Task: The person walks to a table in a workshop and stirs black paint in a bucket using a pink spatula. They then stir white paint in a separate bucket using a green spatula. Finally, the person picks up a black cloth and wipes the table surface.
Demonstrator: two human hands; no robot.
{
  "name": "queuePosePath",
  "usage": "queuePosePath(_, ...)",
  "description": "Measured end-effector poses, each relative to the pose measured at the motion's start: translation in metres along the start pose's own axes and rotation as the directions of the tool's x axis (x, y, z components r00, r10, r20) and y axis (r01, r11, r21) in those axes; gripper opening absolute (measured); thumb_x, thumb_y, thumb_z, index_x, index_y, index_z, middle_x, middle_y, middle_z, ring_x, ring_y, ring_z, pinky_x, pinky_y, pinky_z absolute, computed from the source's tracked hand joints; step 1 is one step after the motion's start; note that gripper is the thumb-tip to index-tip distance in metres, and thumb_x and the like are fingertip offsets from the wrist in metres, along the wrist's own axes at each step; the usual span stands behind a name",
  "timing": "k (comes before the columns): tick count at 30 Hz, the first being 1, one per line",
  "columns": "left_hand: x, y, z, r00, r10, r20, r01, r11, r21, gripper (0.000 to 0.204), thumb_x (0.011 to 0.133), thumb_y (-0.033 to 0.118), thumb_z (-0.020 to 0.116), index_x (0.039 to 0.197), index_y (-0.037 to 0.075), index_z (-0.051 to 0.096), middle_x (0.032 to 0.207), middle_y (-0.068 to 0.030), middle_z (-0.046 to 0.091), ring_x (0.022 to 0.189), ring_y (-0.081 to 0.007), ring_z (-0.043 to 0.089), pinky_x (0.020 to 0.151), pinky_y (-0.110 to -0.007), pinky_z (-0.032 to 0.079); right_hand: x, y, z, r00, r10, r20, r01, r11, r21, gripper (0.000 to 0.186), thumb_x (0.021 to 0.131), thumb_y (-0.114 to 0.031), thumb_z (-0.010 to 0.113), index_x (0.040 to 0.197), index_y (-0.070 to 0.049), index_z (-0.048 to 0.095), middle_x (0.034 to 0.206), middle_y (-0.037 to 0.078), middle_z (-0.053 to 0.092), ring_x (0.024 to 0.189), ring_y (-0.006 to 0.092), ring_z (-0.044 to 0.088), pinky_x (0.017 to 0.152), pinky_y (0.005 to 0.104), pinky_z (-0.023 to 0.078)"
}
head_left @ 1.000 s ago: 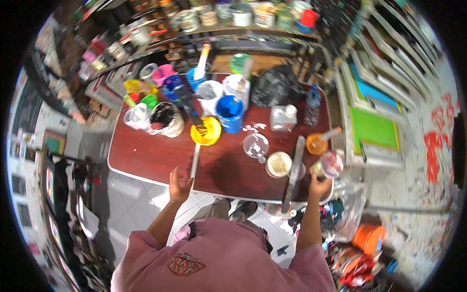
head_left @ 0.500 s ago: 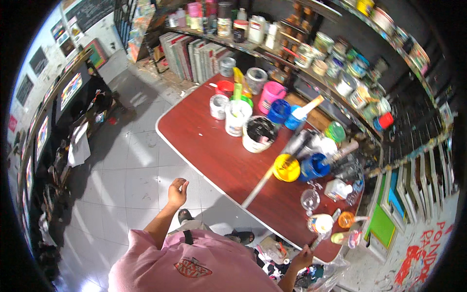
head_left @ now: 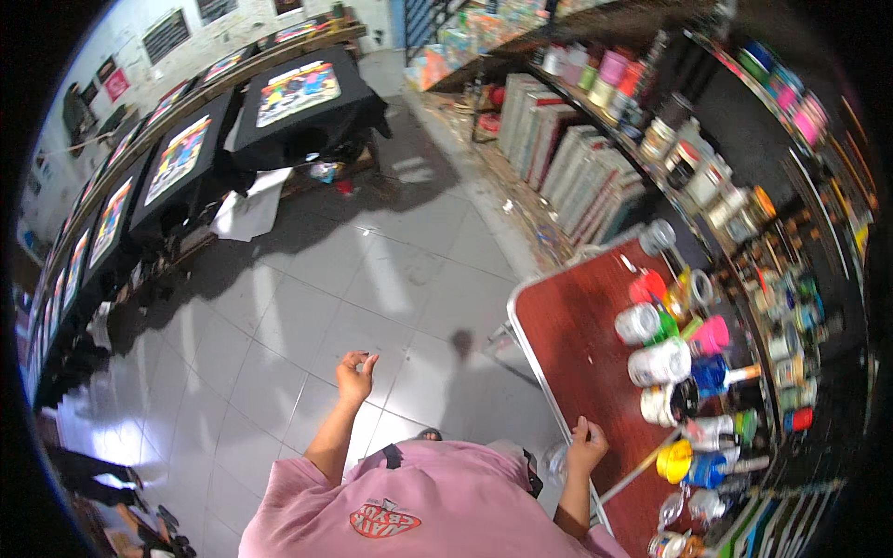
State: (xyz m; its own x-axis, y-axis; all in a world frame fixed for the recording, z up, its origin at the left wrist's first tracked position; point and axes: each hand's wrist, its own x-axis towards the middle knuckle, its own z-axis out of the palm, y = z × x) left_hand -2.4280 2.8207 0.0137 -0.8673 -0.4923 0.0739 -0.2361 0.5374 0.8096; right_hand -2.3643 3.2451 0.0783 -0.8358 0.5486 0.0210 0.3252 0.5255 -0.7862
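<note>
My left hand (head_left: pixel 355 375) hangs over the grey tiled floor with its fingers loosely curled, the thumb apart, nothing in it. My right hand (head_left: pixel 586 444) is half curled beside the near edge of the red-brown table (head_left: pixel 581 335), and nothing shows in it. Tubs of paint or ink crowd the table's right side: a white tub (head_left: pixel 659 364), a pale tub with black contents (head_left: pixel 659 405), a yellow tub (head_left: pixel 673 461), a blue tub (head_left: pixel 711 374) and a pink tub (head_left: pixel 712 334). A pale strip (head_left: pixel 642 465) crosses the tabletop.
Racks along the left carry black fabric with bright prints (head_left: pixel 296 93). Shelves on the right hold jars and bottles (head_left: pixel 707 181), with upright frames (head_left: pixel 539 121) below. A white sheet (head_left: pixel 251 212) hangs from the rack. Another person's dark-clothed leg (head_left: pixel 93 470) shows at lower left.
My view has swung left toward the printed racks. My right hand has moved from the tool near the white tub at the table's near right to beside its edge, and now looks empty.
</note>
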Motion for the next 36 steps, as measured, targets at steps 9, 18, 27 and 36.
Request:
queuePosePath(9, 0.094, -0.011, -0.003, 0.922, -0.373, -0.105, 0.352, 0.919, -0.176, 0.022, 0.073, 0.009, 0.068, 0.094, 0.004, 0.061, 0.094, -0.0096, 0.061, 0.081, -0.0190, 0.060, 0.069, -0.030, 0.047, 0.128, -0.048, 0.132, 0.965, -0.218, 0.148, 0.188, 0.963, 0.193, 0.012, 0.076, -0.002, 0.060, 0.087, 0.004, 0.061, 0.084, 0.009, 0.059, 0.071, 0.0152, 0.059, 0.063, 0.0249, 0.048)
queuePosePath(18, 0.231, 0.003, 0.013, 0.935, -0.352, -0.038, 0.334, 0.911, -0.241, 0.029, 0.075, 0.013, 0.068, 0.098, -0.001, 0.059, 0.090, -0.0104, 0.062, 0.078, -0.0156, 0.059, 0.069, -0.028, 0.047, 0.234, -0.196, 0.262, 0.864, -0.458, 0.208, 0.403, 0.877, 0.262, 0.014, 0.066, -0.004, 0.068, 0.068, -0.001, 0.054, 0.070, 0.009, 0.056, 0.065, 0.0224, 0.055, 0.060, 0.0315, 0.043)
queuePosePath(27, 0.391, 0.019, 0.142, 0.856, 0.140, 0.497, 0.043, 0.940, -0.338, 0.019, 0.078, 0.010, 0.065, 0.092, 0.000, 0.059, 0.078, -0.0035, 0.060, 0.073, -0.0091, 0.055, 0.067, -0.022, 0.043, 0.224, -0.228, 0.270, 0.979, -0.187, -0.086, 0.201, 0.958, 0.206, 0.016, 0.071, -0.011, 0.069, 0.069, -0.001, 0.058, 0.061, 0.006, 0.054, 0.052, 0.0155, 0.050, 0.050, 0.0267, 0.040)
queuePosePath(36, 0.313, 0.155, 0.290, 0.460, 0.475, 0.750, -0.164, 0.876, -0.454, 0.022, 0.078, 0.013, 0.065, 0.095, 0.001, 0.059, 0.089, -0.0084, 0.061, 0.076, -0.0139, 0.058, 0.066, -0.026, 0.047, 0.087, -0.088, 0.177, 0.808, 0.309, -0.502, -0.142, 0.929, 0.343, 0.007, 0.081, -0.006, 0.060, 0.080, 0.000, 0.061, 0.068, 0.001, 0.056, 0.061, 0.0075, 0.052, 0.056, 0.0226, 0.044)
